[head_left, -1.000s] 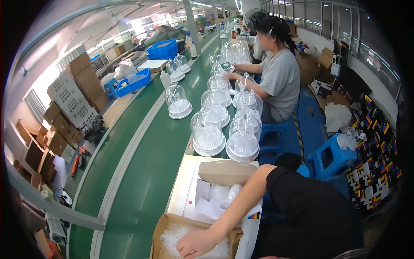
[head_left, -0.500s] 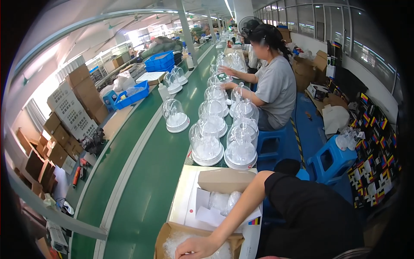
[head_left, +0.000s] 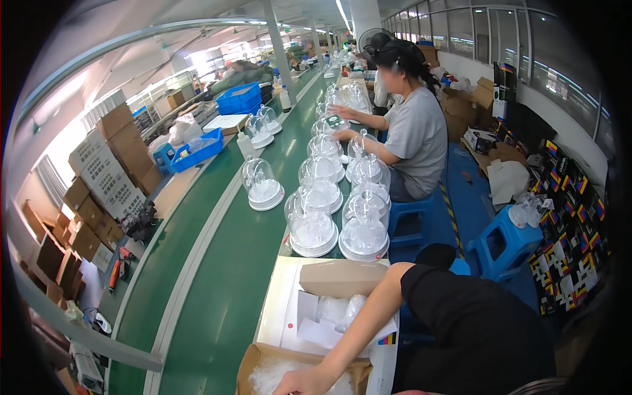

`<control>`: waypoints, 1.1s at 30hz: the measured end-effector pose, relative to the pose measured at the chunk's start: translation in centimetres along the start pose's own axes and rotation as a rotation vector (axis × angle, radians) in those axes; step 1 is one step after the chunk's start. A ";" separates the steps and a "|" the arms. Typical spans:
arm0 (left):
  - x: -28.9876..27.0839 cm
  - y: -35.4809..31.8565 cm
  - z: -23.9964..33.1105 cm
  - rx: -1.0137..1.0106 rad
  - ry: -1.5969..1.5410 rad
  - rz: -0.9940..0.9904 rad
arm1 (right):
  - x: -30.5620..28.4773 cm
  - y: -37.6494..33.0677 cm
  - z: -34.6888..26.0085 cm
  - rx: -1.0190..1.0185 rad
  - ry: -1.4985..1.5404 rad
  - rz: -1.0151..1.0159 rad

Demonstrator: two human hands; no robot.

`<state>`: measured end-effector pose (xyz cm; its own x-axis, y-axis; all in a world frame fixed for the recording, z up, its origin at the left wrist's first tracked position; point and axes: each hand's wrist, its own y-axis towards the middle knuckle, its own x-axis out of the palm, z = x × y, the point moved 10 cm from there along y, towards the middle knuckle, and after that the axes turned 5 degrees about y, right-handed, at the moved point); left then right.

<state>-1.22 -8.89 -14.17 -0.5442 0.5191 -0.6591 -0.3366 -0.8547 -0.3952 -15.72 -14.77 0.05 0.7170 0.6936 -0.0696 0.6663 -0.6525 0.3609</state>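
My right arm, in a black sleeve, comes in from the lower right. My right hand [head_left: 306, 381] hangs over an open cardboard box [head_left: 248, 364] full of crumpled clear plastic film [head_left: 271, 370]. The lower picture edge cuts off most of its fingers, so its grip is hidden. Just beyond lies a second open box [head_left: 334, 280] holding white paper [head_left: 321, 332] and clear plastic-wrapped pieces [head_left: 334, 311]. Farther up stand clear domes on round white bases, the nearest being a left dome [head_left: 311, 227] and a right dome [head_left: 364, 230]. My left hand is out of view.
A green conveyor [head_left: 220, 283] runs along the left, carrying a lone dome [head_left: 263, 186] and a white bottle [head_left: 245, 145]. A co-worker [head_left: 416, 131] in a grey shirt handles domes farther up. Blue stools [head_left: 503, 240] stand at right; blue bins [head_left: 238, 99] sit at far left.
My right hand has dipped slightly lower and to the right, and its fingers have slipped mostly past the lower edge. The whole view has shifted a little.
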 end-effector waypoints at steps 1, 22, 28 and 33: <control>0.0 0.2 0.0 0.007 -0.011 0.005 | -0.1 0.0 -0.2 0.002 -0.004 0.006; -0.1 0.3 -1.7 0.021 -0.295 0.185 | 1.9 -0.3 0.8 0.013 0.144 -0.152; -0.7 -0.4 -1.4 0.022 -0.366 0.232 | 2.7 -1.1 4.6 -0.061 0.174 -0.186; -1.1 -0.8 -1.4 0.020 -0.429 0.288 | 2.0 -0.1 1.5 0.019 0.075 -0.174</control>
<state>0.75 -8.82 -14.02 -0.8820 0.2225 -0.4155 -0.1392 -0.9652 -0.2214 -14.04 -13.73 -1.56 0.5739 0.8168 -0.0596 0.7832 -0.5261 0.3315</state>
